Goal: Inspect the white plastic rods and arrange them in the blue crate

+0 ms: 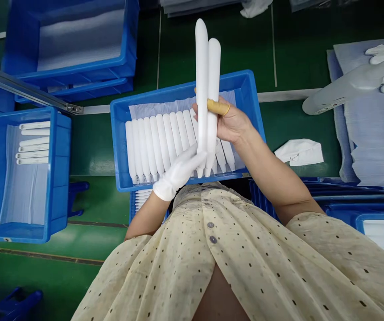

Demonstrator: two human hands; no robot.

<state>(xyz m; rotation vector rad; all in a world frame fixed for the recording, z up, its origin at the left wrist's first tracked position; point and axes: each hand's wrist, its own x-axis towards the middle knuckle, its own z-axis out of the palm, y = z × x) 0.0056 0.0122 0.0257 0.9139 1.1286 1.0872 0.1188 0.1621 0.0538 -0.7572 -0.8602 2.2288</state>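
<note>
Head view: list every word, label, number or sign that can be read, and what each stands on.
No readable text in the head view.
The white rods show no print.
A small mark on the rim of the left blue crate is too small to read.

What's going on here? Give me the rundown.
A person holds two long white rods upright in the right hand, which wears a tan finger cot, while the white-gloved left hand touches them near their lower ends. Under the hands, more white rods lie side by side in a lined blue plastic crate. A second blue crate to the left holds a few more.
</note>
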